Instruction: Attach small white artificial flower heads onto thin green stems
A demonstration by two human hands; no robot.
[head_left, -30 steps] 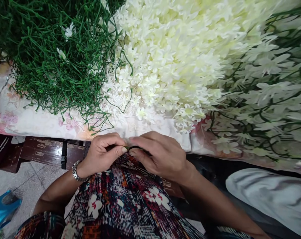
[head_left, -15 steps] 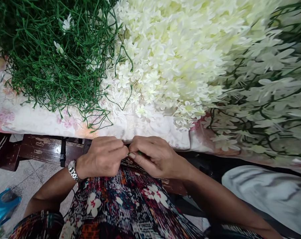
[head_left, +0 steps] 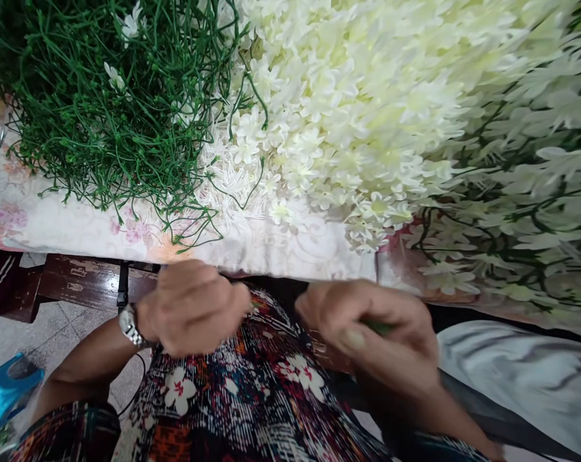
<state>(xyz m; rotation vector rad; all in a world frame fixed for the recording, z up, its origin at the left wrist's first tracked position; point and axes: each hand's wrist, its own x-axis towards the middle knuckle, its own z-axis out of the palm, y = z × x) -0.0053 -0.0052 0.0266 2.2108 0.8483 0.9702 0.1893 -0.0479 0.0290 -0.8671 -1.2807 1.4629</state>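
Note:
My left hand (head_left: 194, 308), wearing a silver watch (head_left: 129, 325) at the wrist, is closed in a fist just below the table edge. What its fingers hold, if anything, is hidden. Apart from it, to the right, my right hand (head_left: 372, 333) is blurred and curled, thumb against fingers. A small green piece (head_left: 378, 326) shows inside its grip; its kind is unclear. Beyond the left hand lies a heap of green artificial stems (head_left: 122, 122), a few bearing white blossoms. A large pile of white artificial flowers (head_left: 348, 115) covers the middle of the table.
White flowers on green stems (head_left: 526, 192) crowd the right side. A floral cloth (head_left: 69, 224) covers the table. Under its edge are a dark wooden bench (head_left: 79, 282) and a blue plastic stool (head_left: 11, 388). Somebody's light grey-clad leg (head_left: 512, 378) is close on the right.
My hands were together, fingertips meeting at the table edge. Now they are apart: the right has swung to the right and towards me, the left slightly left.

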